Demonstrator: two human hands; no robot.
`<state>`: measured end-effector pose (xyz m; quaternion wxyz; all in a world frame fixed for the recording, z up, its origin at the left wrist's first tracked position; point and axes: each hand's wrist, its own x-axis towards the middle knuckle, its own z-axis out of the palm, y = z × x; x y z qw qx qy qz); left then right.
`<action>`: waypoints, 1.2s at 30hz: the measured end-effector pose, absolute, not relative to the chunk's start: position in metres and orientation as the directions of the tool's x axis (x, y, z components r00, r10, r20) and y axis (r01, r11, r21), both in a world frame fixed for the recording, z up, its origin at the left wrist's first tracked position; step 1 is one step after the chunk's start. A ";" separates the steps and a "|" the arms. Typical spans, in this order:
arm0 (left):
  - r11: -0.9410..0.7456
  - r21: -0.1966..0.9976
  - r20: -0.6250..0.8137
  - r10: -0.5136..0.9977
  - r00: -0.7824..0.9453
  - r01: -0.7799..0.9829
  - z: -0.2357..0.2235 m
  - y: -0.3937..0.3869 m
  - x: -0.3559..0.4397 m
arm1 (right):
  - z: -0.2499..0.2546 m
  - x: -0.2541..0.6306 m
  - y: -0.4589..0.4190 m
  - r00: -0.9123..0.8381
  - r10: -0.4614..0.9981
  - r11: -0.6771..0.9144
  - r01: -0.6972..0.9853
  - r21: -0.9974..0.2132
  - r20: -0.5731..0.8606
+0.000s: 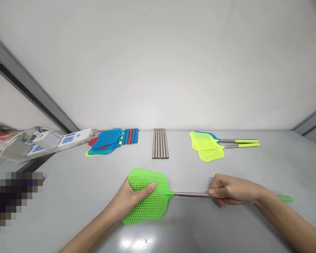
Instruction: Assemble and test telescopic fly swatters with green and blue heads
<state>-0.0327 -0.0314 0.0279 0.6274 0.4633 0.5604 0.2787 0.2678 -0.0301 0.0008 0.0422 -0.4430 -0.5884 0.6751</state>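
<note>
- From my remote seat, I judge the step in hand to be work on one swatter, with its head and shaft held level between both hands above the grey, smooth counter (189,233).
- The swatter's bright green perforated plastic head (159,205) is left of centre, joined at its neck to a slim silver metal shaft (191,194).
- I have the left hand (129,197) closed on that head: thumb pressed over the mesh, fingers tucked behind it and mostly hidden.
- I have the right hand (234,189) curled narrowly around the shaft, thumb against the bent fingers, the hand slightly blurred.
- A green cylindrical handle (284,198) shows beyond the right forearm, roughly in line with the shaft; I cannot see the join.
- My judgement is that the next move calls for a steady left pinch, since the thin mesh could flex, and for the right grip to stay in line with the shaft.
- Behind the hands lie a row of silver metal tubes (160,144), a stack of blue, red and yellow mesh heads (107,138) beside a row of blue and red cylindrical grips (130,136), and, farther right, a group of yellow and blue swatters (204,140) with shafts and handles attached.
</note>
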 end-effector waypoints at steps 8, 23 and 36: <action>0.419 0.900 -0.435 0.864 0.252 0.117 0.029 -0.036 -0.026 | 0.001 0.269 -0.028 -0.630 0.559 -0.320 0.437 -0.841 -0.540; 0.479 0.876 -0.467 0.812 0.350 0.057 0.029 -0.025 -0.036 | 0.009 0.267 -0.028 -0.602 0.622 -0.240 0.464 -0.853 -0.502; 0.550 0.835 -0.524 0.790 0.318 0.011 0.036 -0.006 -0.053 | 0.019 0.296 -0.019 -0.490 0.682 -0.147 0.636 -0.758 -0.543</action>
